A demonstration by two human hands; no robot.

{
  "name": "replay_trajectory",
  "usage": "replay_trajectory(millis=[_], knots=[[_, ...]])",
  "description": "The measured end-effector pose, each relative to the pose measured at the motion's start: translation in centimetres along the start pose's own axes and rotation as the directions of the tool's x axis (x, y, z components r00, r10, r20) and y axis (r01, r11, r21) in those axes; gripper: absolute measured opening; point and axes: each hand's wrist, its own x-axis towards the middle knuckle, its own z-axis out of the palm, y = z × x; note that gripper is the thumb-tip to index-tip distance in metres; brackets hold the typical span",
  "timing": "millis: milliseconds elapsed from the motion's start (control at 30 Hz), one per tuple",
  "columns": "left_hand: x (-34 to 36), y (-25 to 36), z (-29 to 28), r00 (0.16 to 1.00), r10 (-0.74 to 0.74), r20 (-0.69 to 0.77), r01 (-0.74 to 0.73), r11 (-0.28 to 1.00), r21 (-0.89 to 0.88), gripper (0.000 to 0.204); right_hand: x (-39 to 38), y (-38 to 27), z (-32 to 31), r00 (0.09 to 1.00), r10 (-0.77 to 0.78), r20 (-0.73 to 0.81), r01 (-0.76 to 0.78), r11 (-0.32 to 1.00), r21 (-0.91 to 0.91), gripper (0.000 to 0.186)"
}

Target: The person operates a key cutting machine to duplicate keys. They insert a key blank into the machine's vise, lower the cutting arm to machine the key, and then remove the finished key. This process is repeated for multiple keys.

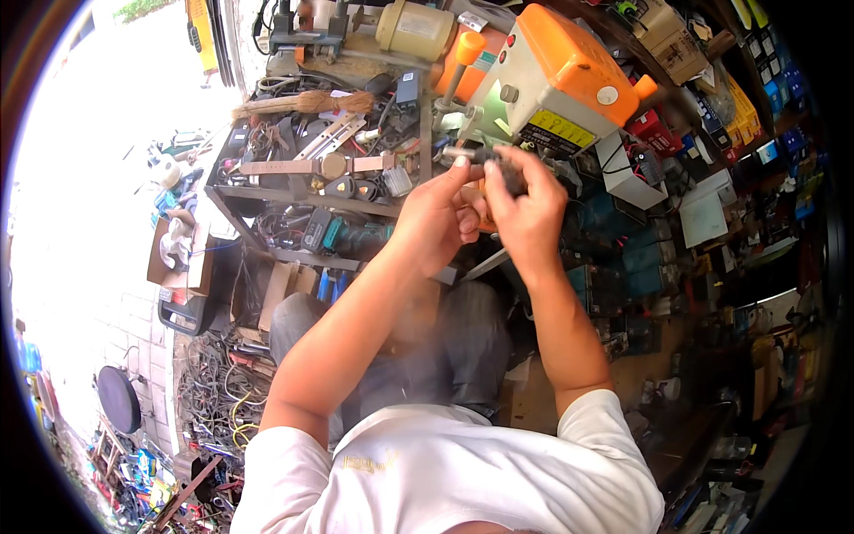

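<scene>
Dark piece [511, 181], pinched in right hand [537, 203].
Long axis roughly left-right, metal end [455, 152] leftward; left hand [436, 214] beside that end, grip unclear.

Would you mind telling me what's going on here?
A seated person holds a small dark piece with a metallic end in the right hand, the left hand close against it. Both hands are near an orange-topped machine. A straw brush lies off to their left. I can't tell what the piece is.
</scene>
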Motion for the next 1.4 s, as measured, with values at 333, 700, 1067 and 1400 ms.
replay_trajectory(millis=[333,700,1067,1400], knots=[[0.7,0.0,0.9,0.99,0.131,-0.046,-0.089,0.857,0.508,0.03,-2.2,2.7,-4.6,0.937,-0.34,0.08,0.347,0.934,-0.092,0.043],[7.0,2.7,-1.3,0.856,0.495,0.148,-0.304,0.25,0.919,0.031,-3.5,3.3,-4.1,0.905,-0.389,0.171,0.425,0.848,-0.316,0.037],[6.3,4.0,-0.7,0.967,0.245,0.066,-0.178,0.472,0.863,0.027,0.3,4.4,-5.8,0.88,-0.179,0.44,0.307,0.921,-0.239,0.052],[5.7,4.3,-1.9,0.931,0.296,0.213,-0.314,0.352,0.882,0.032,3.2,3.4,-7.2,0.742,0.077,0.666,0.114,0.964,-0.239,0.082]])
